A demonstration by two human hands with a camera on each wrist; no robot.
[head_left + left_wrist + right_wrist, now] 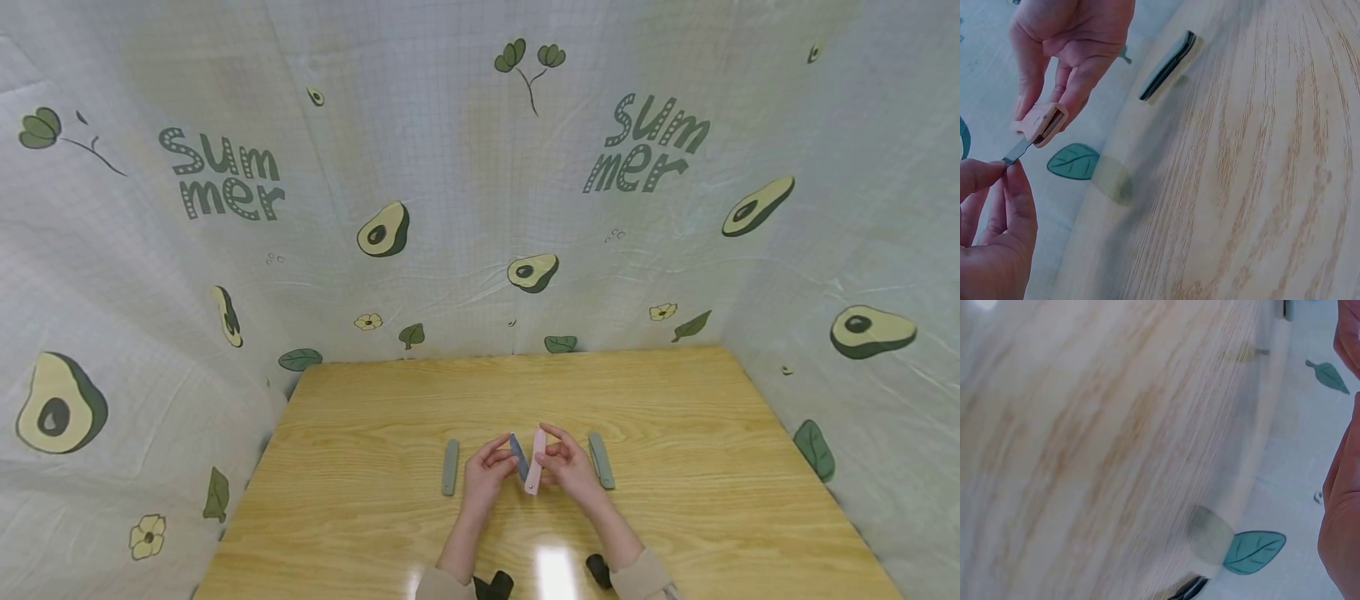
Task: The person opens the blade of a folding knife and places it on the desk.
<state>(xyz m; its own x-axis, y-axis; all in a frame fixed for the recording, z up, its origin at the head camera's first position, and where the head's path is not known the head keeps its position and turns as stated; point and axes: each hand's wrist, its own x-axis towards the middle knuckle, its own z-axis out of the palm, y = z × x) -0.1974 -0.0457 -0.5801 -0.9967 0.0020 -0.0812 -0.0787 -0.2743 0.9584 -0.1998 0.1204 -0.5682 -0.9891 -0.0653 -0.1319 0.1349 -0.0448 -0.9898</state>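
Both hands meet over the middle of the wooden table around a half-unfolded folding knife with a pink handle. My right hand grips the handle between thumb and fingers. Thumb and fingertips of my left hand pinch the metal blade, which makes a narrow V with the handle. In the left wrist view the slot of the handle faces the camera, and part of the blade shows before the left fingers cover it. The right wrist view cuts the hands off at its edge, without the knife.
A folded grey-green knife lies left of the hands, and another grey-green knife lies close to the right hand. Behind the wooden table hangs a white curtain printed with avocados and leaves.
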